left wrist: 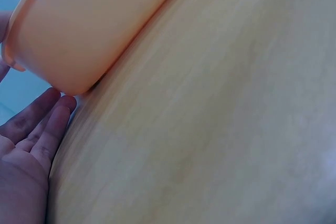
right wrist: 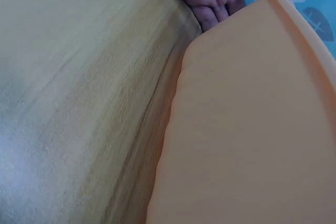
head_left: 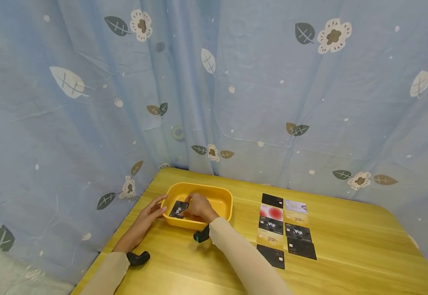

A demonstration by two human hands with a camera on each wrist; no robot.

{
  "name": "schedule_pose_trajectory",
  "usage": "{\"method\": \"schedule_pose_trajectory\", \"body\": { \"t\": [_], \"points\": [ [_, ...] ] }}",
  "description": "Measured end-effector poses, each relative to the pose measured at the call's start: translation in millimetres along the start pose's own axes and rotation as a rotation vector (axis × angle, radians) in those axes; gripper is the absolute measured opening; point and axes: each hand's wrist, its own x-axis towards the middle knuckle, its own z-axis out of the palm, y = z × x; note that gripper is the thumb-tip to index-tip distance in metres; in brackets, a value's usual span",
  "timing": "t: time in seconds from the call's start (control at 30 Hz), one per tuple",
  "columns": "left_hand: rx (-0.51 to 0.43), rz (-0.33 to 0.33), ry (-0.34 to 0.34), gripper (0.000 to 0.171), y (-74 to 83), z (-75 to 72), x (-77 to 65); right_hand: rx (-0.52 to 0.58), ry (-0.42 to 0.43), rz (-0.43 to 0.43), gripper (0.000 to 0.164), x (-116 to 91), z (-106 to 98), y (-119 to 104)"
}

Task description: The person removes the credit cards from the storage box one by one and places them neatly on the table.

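Observation:
A yellow plastic bin (head_left: 219,191) stands on the wooden table, with a black card marked "Vip" (head_left: 178,209) leaning in its left part. Reaching over the front rim, my right hand (head_left: 200,206) pinches the card near its right side between thumb and fingers. My left hand (head_left: 149,213) rests against the bin's left end, thumb and forefinger at the rim. In the left wrist view, several extended fingers (left wrist: 55,127) touch the lower end of the bin (left wrist: 79,30). The right wrist view shows the bin's front wall (right wrist: 252,119) and left-hand fingers beyond it; the right hand is hidden there.
Several cards lie in two columns right of the bin, among them a pink-red card (head_left: 271,212), a lilac card (head_left: 296,206) and a lower black card (head_left: 301,248). A blue patterned curtain (head_left: 258,90) hangs behind and left of the table (head_left: 354,246).

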Motion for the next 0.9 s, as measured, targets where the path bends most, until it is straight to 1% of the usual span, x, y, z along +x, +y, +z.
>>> {"method": "schedule_pose_trajectory", "body": {
  "t": [0.1, 0.2, 0.3, 0.37, 0.43, 0.57, 0.63, 0.8, 0.9],
  "points": [
    [0.004, 0.006, -0.004, 0.061, -0.2, -0.3, 0.1, 0.032, -0.001, 0.016, 0.041, -1, -1, 1],
    [-0.001, 0.009, -0.007, 0.061, -0.2, -0.7, 0.4, 0.078, 0.025, 0.025, 0.036, -3, -2, 1],
    [0.002, 0.014, -0.016, 0.062, -0.3, -0.8, 0.4, 0.116, 0.055, 0.014, 0.032, -4, -5, 3],
    [0.003, 0.012, -0.013, 0.062, -0.3, -0.5, 0.2, 0.143, 0.049, -0.002, 0.028, -4, -8, 6],
    [0.004, 0.012, -0.012, 0.062, -0.2, -0.2, 0.0, 0.151, 0.01, -0.026, 0.026, -3, -11, 9],
    [0.0, 0.008, -0.004, 0.062, 0.9, 0.9, 0.0, 0.158, -0.114, -0.073, 0.03, -2, -23, 14],
    [0.003, 0.007, -0.002, 0.062, 0.9, 0.9, 0.2, 0.158, -0.152, -0.082, 0.03, -2, -29, 17],
    [0.003, 0.004, -0.003, 0.061, 1.1, 0.0, -0.5, 0.155, -0.159, -0.076, 0.018, -5, -41, 24],
    [-0.005, 0.01, -0.017, 0.061, 1.3, -0.3, -0.8, 0.148, -0.191, -0.077, 0.019, -8, -49, 27]
  ]
}}
